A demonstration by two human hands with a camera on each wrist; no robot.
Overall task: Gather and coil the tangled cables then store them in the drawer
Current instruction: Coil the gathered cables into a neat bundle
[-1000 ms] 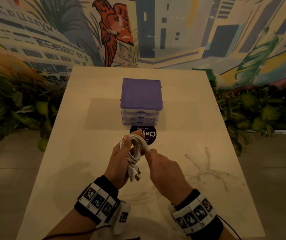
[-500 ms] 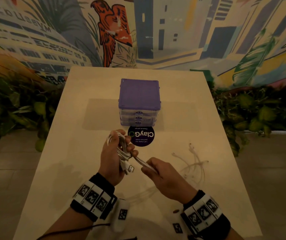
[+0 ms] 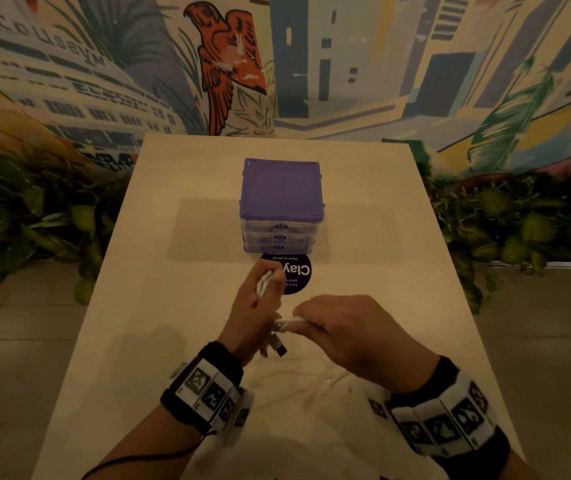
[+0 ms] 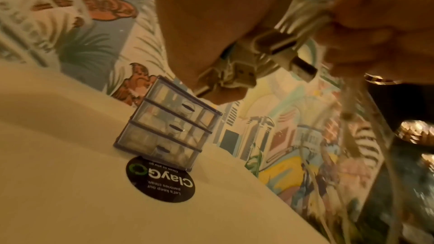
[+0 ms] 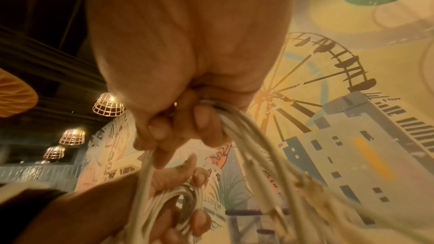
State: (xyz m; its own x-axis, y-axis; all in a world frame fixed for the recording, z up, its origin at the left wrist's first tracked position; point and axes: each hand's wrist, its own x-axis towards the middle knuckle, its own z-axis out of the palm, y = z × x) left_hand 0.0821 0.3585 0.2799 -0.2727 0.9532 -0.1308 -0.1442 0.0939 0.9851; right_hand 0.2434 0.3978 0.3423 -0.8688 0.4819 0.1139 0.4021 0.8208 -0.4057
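Observation:
My left hand (image 3: 260, 299) grips a bundle of white cables (image 3: 266, 282) coiled in loops, with USB plugs (image 3: 279, 348) hanging below the palm (image 4: 279, 51). Close to its right, my right hand (image 3: 339, 327) curls round several loose white strands (image 5: 237, 133) that run from the bundle down toward the table. Both hands hover above the beige table (image 3: 173, 323). The purple-topped drawer unit (image 3: 282, 188) with three clear drawers (image 4: 169, 129), all pushed in, stands just beyond the hands.
A round black sticker (image 3: 298, 275) lies on the table in front of the drawer unit. Leafy plants (image 3: 35, 220) flank both long table edges, and a painted wall (image 3: 346, 64) stands behind the far end.
The loose cables that trailed across the table's right side have been drawn in. My right hand has moved up and left, back beside the bundle in the left hand.

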